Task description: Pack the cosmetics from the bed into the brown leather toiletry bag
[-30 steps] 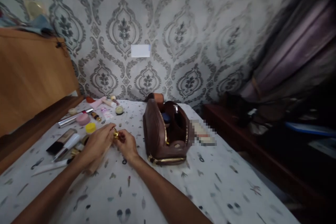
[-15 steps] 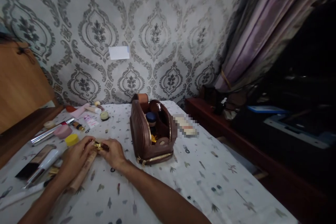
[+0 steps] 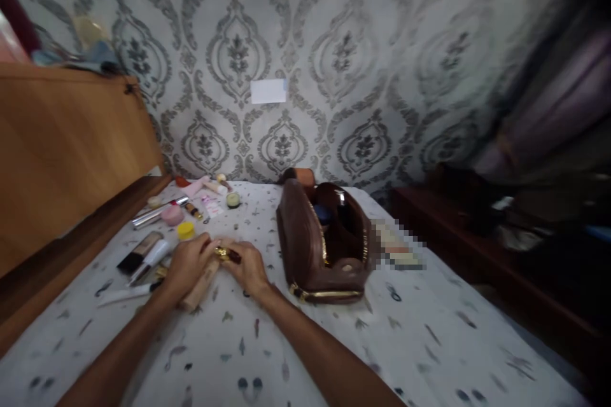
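Above the patterned cloth, my right hand (image 3: pixel 248 265) is closed around a small gold-and-dark-brown cosmetic item (image 3: pixel 229 255); its exact kind is unclear. My left hand (image 3: pixel 191 264) is closed too, its fingertips meeting the item's gold end. A long beige tube (image 3: pixel 198 291) lies just beneath my left hand, partly covered by it. To the right of my hands stands a brown zip bag (image 3: pixel 303 245), gaping at the top. Inside it I see a dark blue lid (image 3: pixel 323 213), and other contents are in shadow. A yellow-lidded jar (image 3: pixel 186 231) sits just beyond my left hand.
Left of my hands lie a white brush (image 3: pixel 153 259), a black-capped bottle (image 3: pixel 140 253) and a white-handled brush (image 3: pixel 126 293). Farther back are a pink jar (image 3: pixel 172 215), a silver tube (image 3: pixel 160 212) and a pale green jar (image 3: pixel 233 200). A wooden board (image 3: pixel 71 146) borders the left.
The view has swung to the left, so the bag and cosmetics appear farther right. Both hands stay together at the gold-and-dark-brown item, with little change in grip.
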Available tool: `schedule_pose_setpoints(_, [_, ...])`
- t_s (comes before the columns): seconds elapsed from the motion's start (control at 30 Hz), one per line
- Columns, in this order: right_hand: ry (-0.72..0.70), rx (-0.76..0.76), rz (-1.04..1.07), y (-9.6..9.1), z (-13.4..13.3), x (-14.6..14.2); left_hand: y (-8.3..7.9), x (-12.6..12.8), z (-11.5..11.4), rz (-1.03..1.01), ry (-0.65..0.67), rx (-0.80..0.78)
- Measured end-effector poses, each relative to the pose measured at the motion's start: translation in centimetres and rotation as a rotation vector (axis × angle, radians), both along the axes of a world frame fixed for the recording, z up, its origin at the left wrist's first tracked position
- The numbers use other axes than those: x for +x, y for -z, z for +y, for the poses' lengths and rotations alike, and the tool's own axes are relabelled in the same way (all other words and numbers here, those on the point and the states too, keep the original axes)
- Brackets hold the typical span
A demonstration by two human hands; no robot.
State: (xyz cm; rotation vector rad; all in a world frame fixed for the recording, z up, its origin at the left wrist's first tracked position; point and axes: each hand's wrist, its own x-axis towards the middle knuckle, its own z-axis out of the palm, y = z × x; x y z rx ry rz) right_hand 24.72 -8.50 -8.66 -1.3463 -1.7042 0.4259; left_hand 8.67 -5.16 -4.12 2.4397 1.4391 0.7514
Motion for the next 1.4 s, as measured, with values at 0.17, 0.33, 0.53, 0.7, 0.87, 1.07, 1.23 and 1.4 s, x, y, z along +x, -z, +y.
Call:
schedule_pose_setpoints(0.17, [0.004, 0.002, 0.039, 0.1, 0.2, 0.1, -0.2, -0.3, -0.1, -0.029, 0.039, 0.017])
schedule_pose_setpoints(0.33, [-0.005, 0.014, 0.087, 0.1, 0.3, 0.1, -0.4, -0.4, -0.5, -0.075, 0.095, 0.043])
schedule_pose_setpoints(0.53, [0.009, 0.012, 0.052, 0.2, 0.4, 0.0, -0.3, -0.6, -0.4, -0.056, 0.056, 0.063])
schedule_pose_setpoints(0.7, [-0.055, -0.006, 0.144, 0.5, 0.6, 0.1, -0.6, -0.9, -0.5, -0.163, 0.224, 0.046])
schedule_pose_setpoints(0.87, [-0.128, -0.04, 0.28, 1.0, 0.7, 0.0, -1.0, -1.2, -0.4, -0.205, 0.269, 0.013])
schedule_pose_setpoints(1.07, [-0.098, -0.09, 0.352, 1.2, 1.0, 0.0, -2.5, -4.2, 1.7, -0.451, 0.093, 0.038])
schedule_pose_setpoints(1.23, [-0.065, -0.098, 0.381, 1.3, 1.0, 0.0, -3.0, -8.6, 4.1, -0.394, -0.068, -0.017])
schedule_pose_setpoints(1.4, [-0.061, -0.072, 0.357, 1.1, 0.7, -0.1, -3.0, -11.5, 4.2, -0.141, 0.069, -0.276])
